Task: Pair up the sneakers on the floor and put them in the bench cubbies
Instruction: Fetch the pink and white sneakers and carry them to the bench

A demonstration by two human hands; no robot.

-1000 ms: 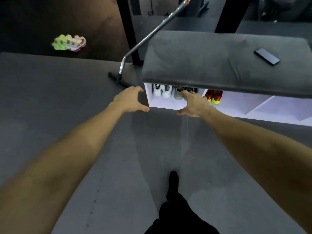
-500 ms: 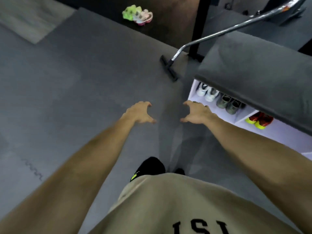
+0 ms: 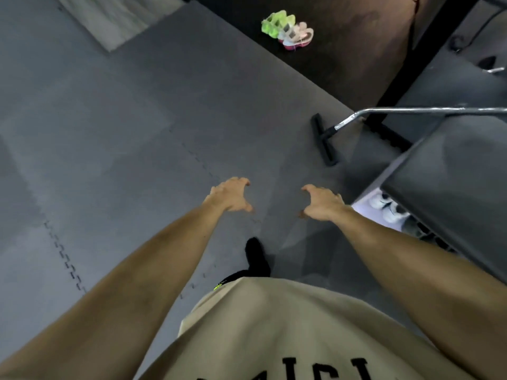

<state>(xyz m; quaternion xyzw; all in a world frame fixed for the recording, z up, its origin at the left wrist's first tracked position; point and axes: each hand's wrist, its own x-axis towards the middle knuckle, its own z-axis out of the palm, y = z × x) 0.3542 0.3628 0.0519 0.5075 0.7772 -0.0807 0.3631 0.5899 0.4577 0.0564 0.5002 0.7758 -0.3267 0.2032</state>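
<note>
Left hand point(image 3: 231, 194) and right hand point(image 3: 321, 202) hovering empty, fingers loosely spread — likely readying for the green-and-pink sneakers point(image 3: 288, 30) lying well apart from the bench cubby point(image 3: 365, 205).

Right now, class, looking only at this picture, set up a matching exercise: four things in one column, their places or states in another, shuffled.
Things:
1. neon green and pink sneakers
2. white sneakers
3. left hand
4. vacuum head

Places or states:
A. in a bench cubby
B. on the dark floor, far off
C. on the grey mat beside the bench
D. holding nothing

Pairs: 1-B, 2-A, 3-D, 4-C
</note>
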